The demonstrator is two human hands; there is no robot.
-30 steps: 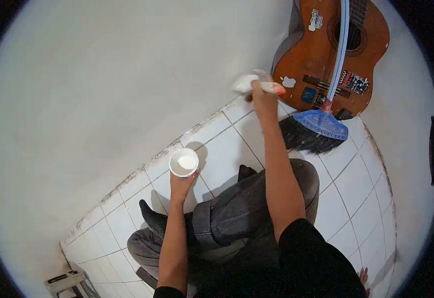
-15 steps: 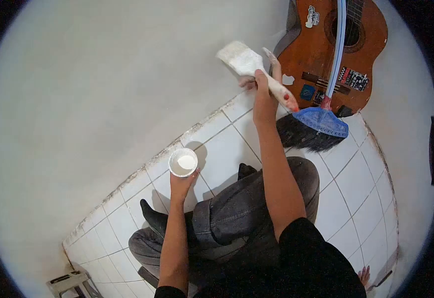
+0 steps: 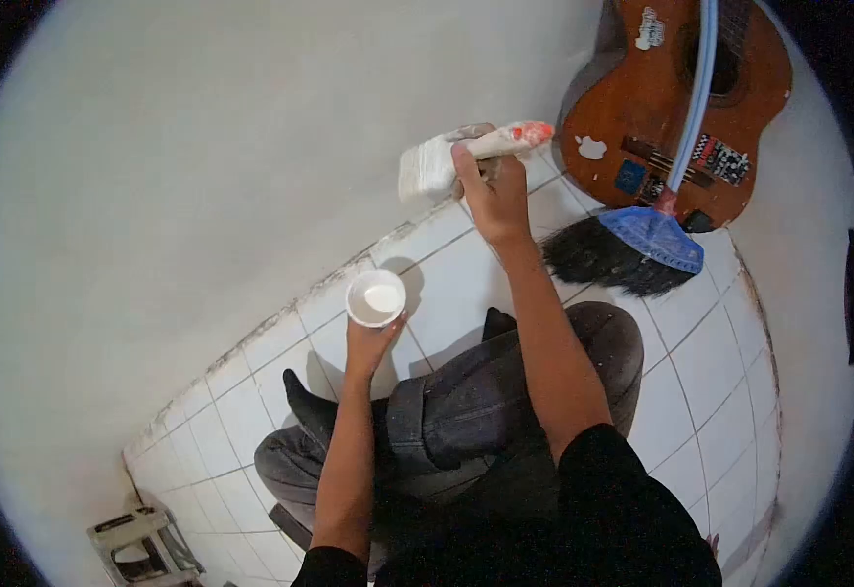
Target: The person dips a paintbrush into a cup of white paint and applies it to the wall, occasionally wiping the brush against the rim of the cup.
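Observation:
My right hand is closed around the handle of a wide paintbrush, thumb on top. Its white-coated bristles point left, close to the pale wall, and the red-tipped handle end points right. Lower down, my left hand grips a small white cup from below and behind. White paint shows inside the cup, which is held over the tiled floor near the wall's base. Part of the left hand's fingers is hidden by the cup.
A guitar with stickers leans in the corner at upper right. In front of it stands a broom with a blue head and dark bristles. A stool is at lower left. My bent legs rest on the white tiles.
My right hand has moved down and turned the brush, so its handle swung up to the right and its bristles dropped. The cup sits slightly higher and further right in view.

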